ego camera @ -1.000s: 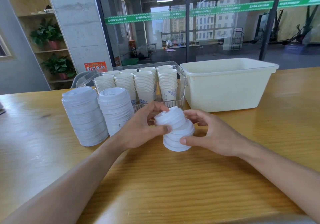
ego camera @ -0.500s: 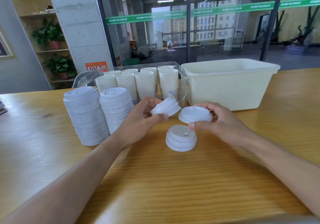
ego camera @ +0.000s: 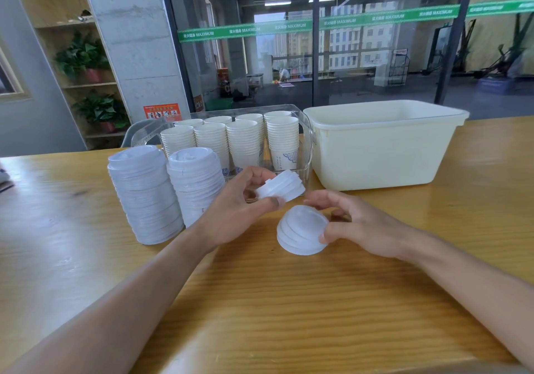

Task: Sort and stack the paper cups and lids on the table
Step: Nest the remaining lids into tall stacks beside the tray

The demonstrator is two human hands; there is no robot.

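My left hand [ego camera: 239,214] pinches a small tilted bunch of white lids [ego camera: 281,187] a little above the table. Below it, a short stack of white lids [ego camera: 300,229] rests on the wooden table [ego camera: 260,301]. My right hand [ego camera: 364,226] is at the stack's right side, with its thumb on the top lid's rim and its fingers curled over the far edge. Two tall stacks of lids [ego camera: 144,197] [ego camera: 196,182] stand to the left. Several stacks of paper cups [ego camera: 242,142] fill a clear bin [ego camera: 307,130] behind them.
A cream plastic tub [ego camera: 384,145] stands at the back right, next to the clear bin. A glass wall runs behind the table. Bare wood lies in front of my arms.
One stack held in both hands was split. My left hand lifted the upper lids away. My right hand lifted one lid, then set it down on the short stack.
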